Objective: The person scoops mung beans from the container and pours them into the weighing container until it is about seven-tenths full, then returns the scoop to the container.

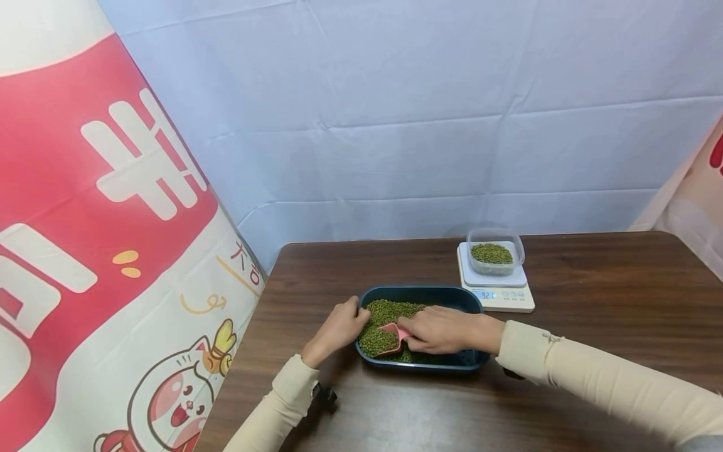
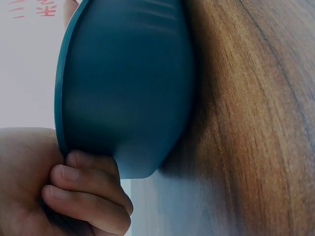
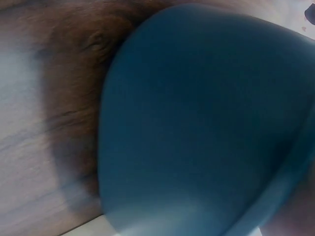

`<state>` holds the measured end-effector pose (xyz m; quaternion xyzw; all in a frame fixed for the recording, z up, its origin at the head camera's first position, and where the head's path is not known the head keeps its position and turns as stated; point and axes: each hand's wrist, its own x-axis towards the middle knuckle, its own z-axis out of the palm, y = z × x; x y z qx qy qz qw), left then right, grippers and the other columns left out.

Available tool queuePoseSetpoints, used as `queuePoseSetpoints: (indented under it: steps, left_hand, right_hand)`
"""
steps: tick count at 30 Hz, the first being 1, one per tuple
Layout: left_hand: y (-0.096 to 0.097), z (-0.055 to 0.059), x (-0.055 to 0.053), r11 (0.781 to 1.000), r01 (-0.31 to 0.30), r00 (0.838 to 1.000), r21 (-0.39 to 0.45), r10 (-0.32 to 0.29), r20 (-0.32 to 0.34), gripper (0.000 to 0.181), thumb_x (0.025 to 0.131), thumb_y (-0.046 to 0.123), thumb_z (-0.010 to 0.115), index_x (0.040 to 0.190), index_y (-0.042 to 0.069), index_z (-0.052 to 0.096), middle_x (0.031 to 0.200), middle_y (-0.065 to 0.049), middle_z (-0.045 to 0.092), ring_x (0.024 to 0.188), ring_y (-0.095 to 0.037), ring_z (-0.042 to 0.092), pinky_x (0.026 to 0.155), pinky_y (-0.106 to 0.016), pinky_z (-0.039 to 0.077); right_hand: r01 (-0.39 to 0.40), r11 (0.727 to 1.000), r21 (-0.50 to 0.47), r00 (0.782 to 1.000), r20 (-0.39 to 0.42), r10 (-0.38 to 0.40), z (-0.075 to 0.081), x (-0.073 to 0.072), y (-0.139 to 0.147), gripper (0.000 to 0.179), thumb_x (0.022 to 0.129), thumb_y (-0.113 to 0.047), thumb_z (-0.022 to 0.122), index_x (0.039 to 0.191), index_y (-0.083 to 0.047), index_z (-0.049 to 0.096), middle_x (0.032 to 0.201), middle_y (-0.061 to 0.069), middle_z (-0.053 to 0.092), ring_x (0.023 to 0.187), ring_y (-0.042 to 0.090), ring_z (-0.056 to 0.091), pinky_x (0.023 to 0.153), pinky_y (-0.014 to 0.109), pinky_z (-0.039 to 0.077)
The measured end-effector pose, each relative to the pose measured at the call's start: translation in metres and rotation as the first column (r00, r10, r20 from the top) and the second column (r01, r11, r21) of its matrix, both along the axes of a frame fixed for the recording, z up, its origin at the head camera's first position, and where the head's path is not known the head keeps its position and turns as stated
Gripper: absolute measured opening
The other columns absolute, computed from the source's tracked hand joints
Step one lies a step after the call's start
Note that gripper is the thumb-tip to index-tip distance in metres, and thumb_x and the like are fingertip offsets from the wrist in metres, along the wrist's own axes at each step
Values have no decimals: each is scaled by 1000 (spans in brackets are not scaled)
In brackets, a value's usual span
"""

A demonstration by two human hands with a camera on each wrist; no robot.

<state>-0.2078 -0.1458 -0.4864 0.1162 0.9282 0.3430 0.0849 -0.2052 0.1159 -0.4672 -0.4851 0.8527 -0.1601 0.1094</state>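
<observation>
A dark teal basin [image 1: 423,292] on the table holds green mung beans [image 1: 390,309], heaped toward its left end. My left hand [image 1: 341,324] grips the basin's left rim; in the left wrist view its curled fingers [image 2: 88,191] press against the outer wall. Inside the basin, my right hand [image 1: 443,328] holds a pink scoop [image 1: 402,334] by its handle. Beans fill the scoop's bowl, which lies low among the other beans. Only the basin's outer wall [image 3: 197,123] fills the right wrist view, hiding the right hand's fingers there.
Behind the basin to the right, a white digital scale [image 1: 508,301] carries a clear plastic container [image 1: 497,269] with mung beans in it. Its display is lit. The brown wooden table [image 1: 610,301] ends at a pale cloth backdrop [image 1: 407,157]. A printed banner [image 1: 141,251] hangs at left.
</observation>
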Motion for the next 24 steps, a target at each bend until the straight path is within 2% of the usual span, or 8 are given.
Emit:
queuePoseSetpoints:
  steps: [9,24]
  left_hand:
    - [0,-1,-2,1000,3,1000,-6,-3,14,22,108,22,47,90,11,46,72,1,40,60,-14,37,57,-29,35]
    - [0,0,-2,1000,6,1000,-2,-6,13,21,108,21,47,89,11,45,73,1,39,60,-14,37,57,-29,35]
  right_hand:
    - [7,1000,-27,1000,5,-7,-5,-2,7,6,106,-18,54,100,-19,55,70,-14,42,54,0,35,54,19,33]
    - [38,997,-67,999,-5,-39,-10,-6,22,7,105,-20,55,99,-23,53,68,-15,42,55,-1,34,53,20,30]
